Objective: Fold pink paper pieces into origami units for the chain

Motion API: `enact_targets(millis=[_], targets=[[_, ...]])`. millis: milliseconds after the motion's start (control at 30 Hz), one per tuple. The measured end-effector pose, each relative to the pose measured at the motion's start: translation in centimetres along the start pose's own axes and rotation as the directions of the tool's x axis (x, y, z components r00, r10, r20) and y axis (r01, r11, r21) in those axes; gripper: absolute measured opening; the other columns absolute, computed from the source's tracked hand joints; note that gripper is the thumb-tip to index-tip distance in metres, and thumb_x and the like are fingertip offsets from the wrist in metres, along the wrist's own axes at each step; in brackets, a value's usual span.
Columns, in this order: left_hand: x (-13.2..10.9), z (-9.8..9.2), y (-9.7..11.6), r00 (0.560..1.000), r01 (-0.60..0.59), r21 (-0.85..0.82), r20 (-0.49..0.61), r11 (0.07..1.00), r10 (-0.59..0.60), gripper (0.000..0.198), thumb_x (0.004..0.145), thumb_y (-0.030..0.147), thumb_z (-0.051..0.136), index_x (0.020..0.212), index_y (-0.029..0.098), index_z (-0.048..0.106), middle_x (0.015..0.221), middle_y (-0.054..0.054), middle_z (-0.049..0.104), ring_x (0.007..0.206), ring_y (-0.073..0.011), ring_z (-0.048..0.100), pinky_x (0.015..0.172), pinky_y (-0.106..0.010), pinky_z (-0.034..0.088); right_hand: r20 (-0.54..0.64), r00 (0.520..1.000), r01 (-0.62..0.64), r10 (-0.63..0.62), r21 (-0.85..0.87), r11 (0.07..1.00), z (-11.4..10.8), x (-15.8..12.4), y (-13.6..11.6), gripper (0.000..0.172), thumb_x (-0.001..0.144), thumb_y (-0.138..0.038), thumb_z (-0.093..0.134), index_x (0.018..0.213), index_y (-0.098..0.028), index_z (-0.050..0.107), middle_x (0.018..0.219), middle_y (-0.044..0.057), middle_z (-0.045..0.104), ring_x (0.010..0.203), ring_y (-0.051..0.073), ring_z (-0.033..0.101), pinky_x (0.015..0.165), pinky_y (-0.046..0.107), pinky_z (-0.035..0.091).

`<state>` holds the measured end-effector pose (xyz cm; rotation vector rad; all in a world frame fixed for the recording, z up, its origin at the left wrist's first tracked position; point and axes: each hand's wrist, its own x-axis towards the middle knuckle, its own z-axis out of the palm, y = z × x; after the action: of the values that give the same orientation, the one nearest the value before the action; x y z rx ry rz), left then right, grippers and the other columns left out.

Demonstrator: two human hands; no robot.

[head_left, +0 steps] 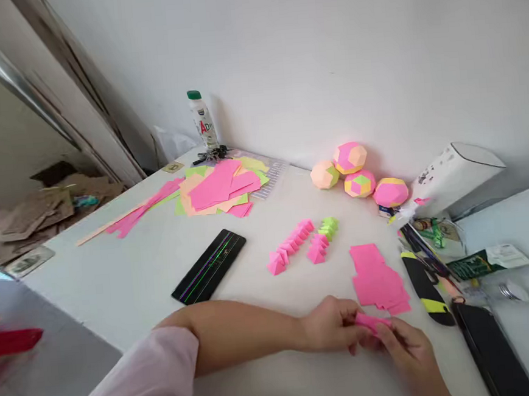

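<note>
Between my two hands is a small folded piece of pink paper [372, 322]. My left hand [332, 325] pinches its left end, and my right hand [407, 346] grips its right end with thumb and fingers. Just beyond them lie loose pink paper squares [377, 277], overlapping on the table. Farther to the left stand a row of folded pink paper units [292, 244] and a shorter row of pink and green units [323, 239]. Several paper balls [358, 183] in pink, peach, yellow and green rest against the wall.
A black flat case [209, 264] lies left of centre. Coloured paper sheets [215, 189], paper strips [144, 208] and a white bottle [203, 122] are at the back left. A utility knife [427, 286], a green tube [489, 261] and a black phone [494, 351] line the right side.
</note>
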<state>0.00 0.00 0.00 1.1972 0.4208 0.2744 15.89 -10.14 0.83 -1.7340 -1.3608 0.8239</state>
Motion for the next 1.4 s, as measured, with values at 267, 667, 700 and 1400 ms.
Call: enact_targets(millis=[267, 667, 700, 1400], targets=[[-0.4, 0.2, 0.9, 1.0, -0.002, -0.01, 0.007, 1.0, 0.002, 0.039, 0.073, 0.052, 0.062, 0.079, 0.013, 0.058, 0.07, -0.002, 0.064, 0.05, -0.0078, 0.054, 0.048, -0.02, 0.042, 0.067, 0.997, 0.016, -0.03, 0.19, 0.982, 0.3, 0.2, -1.3, 0.03, 0.084, -0.037, 0.055, 0.065, -0.016, 0.061, 0.057, 0.001, 0.059, 0.052, 0.015, 0.053, 0.049, 0.023, 0.042], [-0.4, 0.4, 0.0, 0.999, 0.018, 0.027, -0.033, 0.999, -0.017, 0.032, 0.079, 0.044, 0.059, 0.082, 0.013, 0.055, 0.071, -0.004, 0.067, 0.048, -0.0093, 0.057, 0.042, -0.019, 0.039, 0.083, 0.997, -0.022, -0.005, 0.327, 0.945, 0.5, -0.1, -1.2, 0.027, 0.086, -0.035, 0.054, 0.067, -0.016, 0.057, 0.057, 0.0, 0.056, 0.052, 0.013, 0.052, 0.05, 0.024, 0.042], [-0.4, 0.4, 0.0, 0.999, 0.019, 0.032, -0.035, 0.999, -0.018, 0.032, 0.08, 0.044, 0.058, 0.082, 0.013, 0.054, 0.071, -0.004, 0.067, 0.048, -0.0093, 0.056, 0.042, -0.019, 0.038, 0.084, 0.996, -0.022, -0.006, 0.338, 0.941, 0.5, -0.1, -1.2, 0.027, 0.086, -0.035, 0.054, 0.066, -0.016, 0.057, 0.057, 0.0, 0.056, 0.052, 0.013, 0.052, 0.051, 0.024, 0.042], [0.2, 0.9, 0.2, 0.996, 0.069, 0.105, -0.054, 0.992, -0.064, 0.032, 0.079, 0.045, 0.057, 0.071, 0.014, 0.051, 0.06, -0.001, 0.061, 0.043, -0.0084, 0.053, 0.035, -0.016, 0.034, 0.058, 0.997, -0.061, 0.043, 0.355, 0.933, 0.4, -0.4, -0.6, 0.03, 0.085, -0.038, 0.055, 0.065, -0.016, 0.056, 0.053, 0.002, 0.063, 0.048, 0.014, 0.057, 0.049, 0.024, 0.043]])
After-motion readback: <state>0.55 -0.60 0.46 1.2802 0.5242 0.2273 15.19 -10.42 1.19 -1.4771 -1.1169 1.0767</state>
